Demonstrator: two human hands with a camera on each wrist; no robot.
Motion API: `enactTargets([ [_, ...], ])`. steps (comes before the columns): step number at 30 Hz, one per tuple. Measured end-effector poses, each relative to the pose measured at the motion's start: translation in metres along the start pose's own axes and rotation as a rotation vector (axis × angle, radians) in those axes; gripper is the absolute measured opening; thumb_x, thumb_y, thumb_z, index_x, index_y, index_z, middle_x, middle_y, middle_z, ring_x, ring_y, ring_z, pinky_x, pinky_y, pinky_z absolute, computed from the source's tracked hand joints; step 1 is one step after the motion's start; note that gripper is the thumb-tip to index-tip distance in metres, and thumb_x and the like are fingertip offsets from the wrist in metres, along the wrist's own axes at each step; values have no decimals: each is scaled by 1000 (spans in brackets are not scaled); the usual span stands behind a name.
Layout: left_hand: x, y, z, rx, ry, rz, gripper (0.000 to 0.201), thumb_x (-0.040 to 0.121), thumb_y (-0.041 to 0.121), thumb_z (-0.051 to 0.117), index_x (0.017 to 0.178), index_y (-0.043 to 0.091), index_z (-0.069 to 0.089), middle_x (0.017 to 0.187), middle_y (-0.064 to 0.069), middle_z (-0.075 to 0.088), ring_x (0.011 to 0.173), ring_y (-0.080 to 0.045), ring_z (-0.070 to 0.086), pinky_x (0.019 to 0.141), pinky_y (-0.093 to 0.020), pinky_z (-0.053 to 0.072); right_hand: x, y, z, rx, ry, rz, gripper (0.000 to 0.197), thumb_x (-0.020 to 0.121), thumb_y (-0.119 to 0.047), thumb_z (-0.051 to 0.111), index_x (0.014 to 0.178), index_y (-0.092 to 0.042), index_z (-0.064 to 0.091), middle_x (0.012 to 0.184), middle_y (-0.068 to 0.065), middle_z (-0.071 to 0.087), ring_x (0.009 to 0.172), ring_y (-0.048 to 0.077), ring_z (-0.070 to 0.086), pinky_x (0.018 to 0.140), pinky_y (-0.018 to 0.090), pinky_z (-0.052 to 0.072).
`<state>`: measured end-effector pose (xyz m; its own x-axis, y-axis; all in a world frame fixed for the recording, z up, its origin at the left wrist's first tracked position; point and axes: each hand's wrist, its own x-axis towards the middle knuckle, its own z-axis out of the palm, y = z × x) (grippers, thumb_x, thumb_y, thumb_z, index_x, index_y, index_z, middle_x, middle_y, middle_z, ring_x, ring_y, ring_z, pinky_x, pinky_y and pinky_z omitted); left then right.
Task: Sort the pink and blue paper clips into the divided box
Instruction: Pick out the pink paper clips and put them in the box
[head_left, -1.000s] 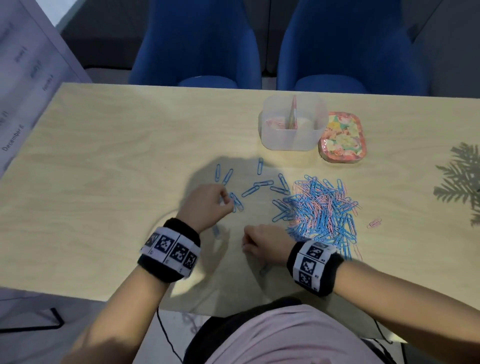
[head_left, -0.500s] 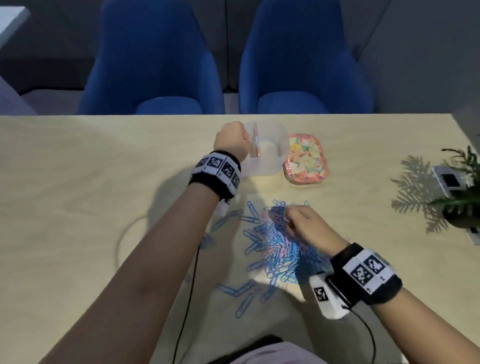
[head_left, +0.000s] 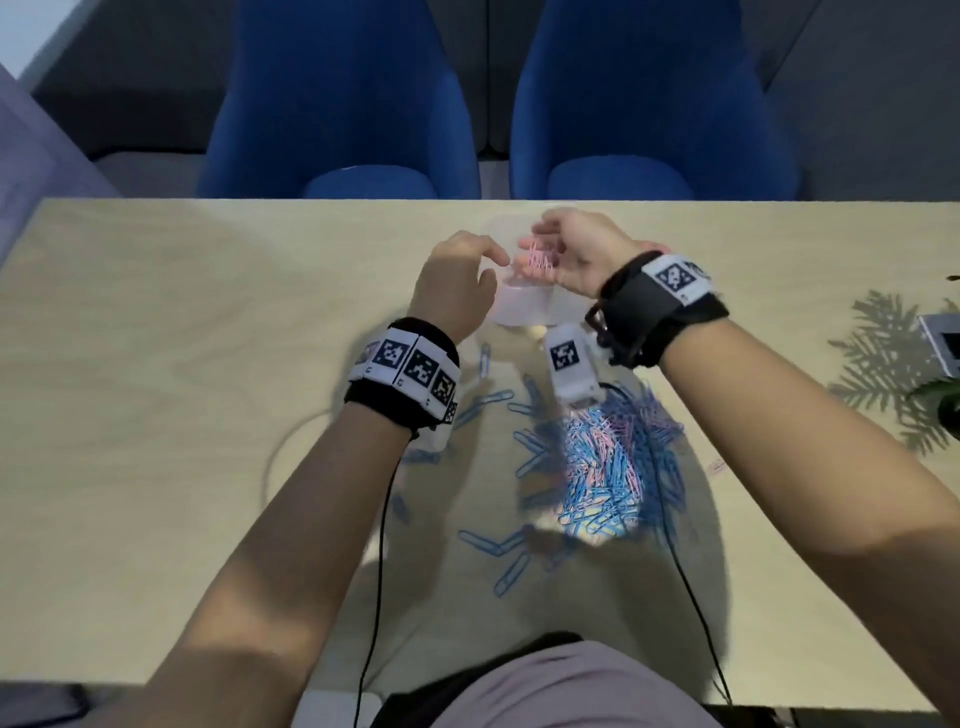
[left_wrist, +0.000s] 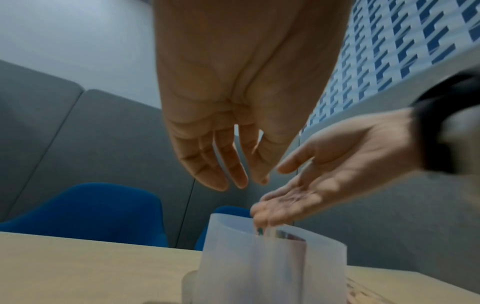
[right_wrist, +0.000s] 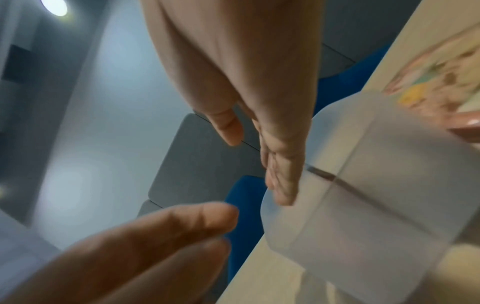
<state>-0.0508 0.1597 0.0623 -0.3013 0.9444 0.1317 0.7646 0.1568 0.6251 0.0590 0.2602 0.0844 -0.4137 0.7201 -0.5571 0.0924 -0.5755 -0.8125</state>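
Note:
The translucent divided box (head_left: 523, 310) stands at the far middle of the table. My right hand (head_left: 543, 236) is held over it, palm up and tilted, fingers straight, and a bunch of pink clips (head_left: 538, 261) slides off the palm into the box. My left hand (head_left: 492, 255) hovers just left of the box with relaxed, empty fingers. In the left wrist view the left hand (left_wrist: 233, 181) hangs open above the box (left_wrist: 259, 263), beside the right hand (left_wrist: 283, 207). A mixed pile of blue and pink clips (head_left: 608, 467) lies nearer to me.
Loose blue clips (head_left: 506, 561) are scattered left of and in front of the pile. A colourful patterned tray (right_wrist: 441, 80) sits right of the box. A plant (head_left: 937, 410) stands at the table's right edge. Two blue chairs (head_left: 337, 119) are behind the table.
My right hand has left the pile and risen to the box carrying pink clips, now tipping them in. My left hand has stayed by the box, its fingers loosened.

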Motion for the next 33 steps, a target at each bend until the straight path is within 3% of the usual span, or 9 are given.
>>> enactTargets([
  [3,-42,4,-12,-14,-68,-52,23,86,4,49,101,11,65,107,-5,64,94,-17,58,82,-21,39,3,0,9,-128,-13,-22,9,95,-10,38,93,-7,46,92,9,43,67,20,45,60,37,58],
  [7,-114,2,1,-3,-315,-102,12,87,11,55,96,10,64,98,-6,64,86,-18,59,77,-26,43,-15,29,-4,-246,16,-271,19,87,3,43,85,-10,56,80,1,49,68,14,49,84,37,55],
  [12,-184,1,34,28,-530,-239,16,83,23,65,88,9,62,85,-4,58,76,-16,54,66,-20,35,-94,106,-54,-716,-300,-344,20,87,4,50,89,-7,66,76,3,64,59,1,60,62,18,50],
  [15,-210,1,49,56,-518,-319,20,81,25,67,87,7,62,89,-13,62,83,-24,56,71,-27,38,-120,152,-88,-1055,-476,-349,21,85,2,56,91,-10,72,85,5,67,82,17,64,73,24,44],
  [18,-225,3,59,45,-461,-376,16,80,18,67,88,6,62,92,-15,59,87,-28,56,74,-29,36,-135,179,-111,-1313,-589,-404,33,91,-3,47,118,-13,63,103,9,54,100,25,50,76,20,28],
  [22,-235,5,71,89,-301,-492,8,80,15,64,85,9,62,84,-8,55,85,-27,58,66,-24,30,-136,185,-131,-1515,-461,-548,39,93,-15,43,131,-20,52,112,9,51,104,26,44,83,32,36],
  [27,-239,2,73,150,-136,-462,6,79,16,63,82,11,62,87,-13,61,84,-31,58,71,-36,42,-132,176,-145,-1527,-308,-605,33,90,-12,47,120,-14,61,108,11,54,102,29,46,80,35,37],
  [30,-241,15,80,153,-221,-344,15,78,23,67,89,14,63,90,-11,60,88,-29,56,76,-38,43,-141,181,-130,-1579,-477,-714,25,88,-13,50,103,-13,70,93,11,61,89,31,53,70,37,42],
  [33,-249,19,88,152,-289,-340,12,75,21,68,84,16,63,85,-8,58,86,-30,57,74,-38,44,-144,196,-115,-1629,-609,-858,23,79,-22,52,87,-25,73,78,1,63,71,23,59,57,26,47],
])
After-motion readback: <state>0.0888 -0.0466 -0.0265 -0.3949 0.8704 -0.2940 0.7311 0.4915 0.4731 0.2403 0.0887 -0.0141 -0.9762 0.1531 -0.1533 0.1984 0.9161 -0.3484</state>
